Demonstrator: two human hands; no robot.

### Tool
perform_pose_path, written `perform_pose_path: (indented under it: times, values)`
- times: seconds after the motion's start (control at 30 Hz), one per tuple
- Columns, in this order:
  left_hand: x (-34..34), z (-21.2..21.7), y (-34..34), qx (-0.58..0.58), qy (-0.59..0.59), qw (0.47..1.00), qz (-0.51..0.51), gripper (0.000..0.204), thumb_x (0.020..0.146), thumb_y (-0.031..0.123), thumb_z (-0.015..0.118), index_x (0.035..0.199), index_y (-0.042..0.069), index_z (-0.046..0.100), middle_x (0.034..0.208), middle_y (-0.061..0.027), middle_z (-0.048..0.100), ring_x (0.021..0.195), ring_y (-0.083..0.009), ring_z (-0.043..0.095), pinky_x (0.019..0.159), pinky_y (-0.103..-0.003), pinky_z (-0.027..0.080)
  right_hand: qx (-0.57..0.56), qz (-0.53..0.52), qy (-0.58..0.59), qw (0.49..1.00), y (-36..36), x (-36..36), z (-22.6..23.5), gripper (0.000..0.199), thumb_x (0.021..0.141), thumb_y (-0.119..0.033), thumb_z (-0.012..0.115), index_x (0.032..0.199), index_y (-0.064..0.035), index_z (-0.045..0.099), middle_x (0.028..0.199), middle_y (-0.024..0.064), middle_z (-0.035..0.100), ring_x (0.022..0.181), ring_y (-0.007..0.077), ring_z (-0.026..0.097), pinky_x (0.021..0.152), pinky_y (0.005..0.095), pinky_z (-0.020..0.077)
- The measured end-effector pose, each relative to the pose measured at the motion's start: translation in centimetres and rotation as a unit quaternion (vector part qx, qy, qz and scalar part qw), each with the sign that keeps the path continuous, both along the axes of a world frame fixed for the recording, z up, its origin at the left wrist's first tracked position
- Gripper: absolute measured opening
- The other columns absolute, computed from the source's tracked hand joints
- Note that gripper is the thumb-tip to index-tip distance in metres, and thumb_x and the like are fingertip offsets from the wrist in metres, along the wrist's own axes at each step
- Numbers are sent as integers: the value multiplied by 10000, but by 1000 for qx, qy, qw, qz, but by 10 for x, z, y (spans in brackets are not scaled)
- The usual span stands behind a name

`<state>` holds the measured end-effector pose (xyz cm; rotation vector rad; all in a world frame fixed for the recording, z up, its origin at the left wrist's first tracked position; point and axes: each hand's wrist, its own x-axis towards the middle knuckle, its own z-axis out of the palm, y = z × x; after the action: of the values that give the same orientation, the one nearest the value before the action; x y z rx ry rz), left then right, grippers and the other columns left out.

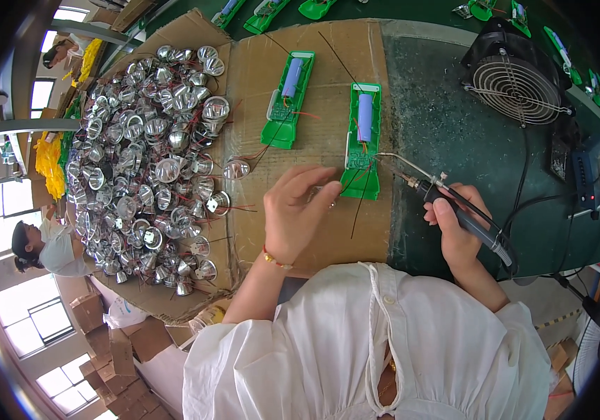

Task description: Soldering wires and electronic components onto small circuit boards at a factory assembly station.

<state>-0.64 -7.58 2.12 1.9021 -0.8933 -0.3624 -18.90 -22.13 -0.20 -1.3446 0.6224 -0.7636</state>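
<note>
My right hand [458, 222] grips a soldering iron [462, 214] with a thin metal feed tube [412, 165] fixed alongside it. Its tip points left at the small circuit board [360, 161] in a green plastic housing [363, 185]. A purple cylindrical battery [365, 117] lies in that housing, with thin red and black wires by the board. Beside the housing's left edge is my left hand [298, 203], thumb and forefinger curled close together; whatever they pinch is too small to make out. Further left lies a second green housing [280, 133] with battery and board.
A big heap of silver reflector cups [153, 161] with wires fills a cardboard tray at the left. One loose reflector cup [236, 169] lies on the cardboard sheet [258, 231]. A black fan [517, 87] and a blue box-shaped unit [592, 173] stand at right. More green housings [266, 15] lie at the back.
</note>
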Motion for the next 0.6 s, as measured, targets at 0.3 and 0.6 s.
perform_pose_path:
  times: [0.3,0.6]
  values:
    - [-8,-13,-8,-11,-203,979,-7,224,645,125,747,838,57,656,829,-67,584,717,-210,566,611,-301,474,0,-2,7,1000,2,0,-2,169,807,-74,621,890,44,534,748,121,606,601,116,581,546,225,482]
    - [2,-12,-15,25,71,995,61,121,716,104,710,727,-1,648,785,-70,580,612,-147,545,548,-263,441,-58,34,22,997,2,4,-1,155,817,-81,596,877,38,518,778,123,583,593,123,579,534,229,486]
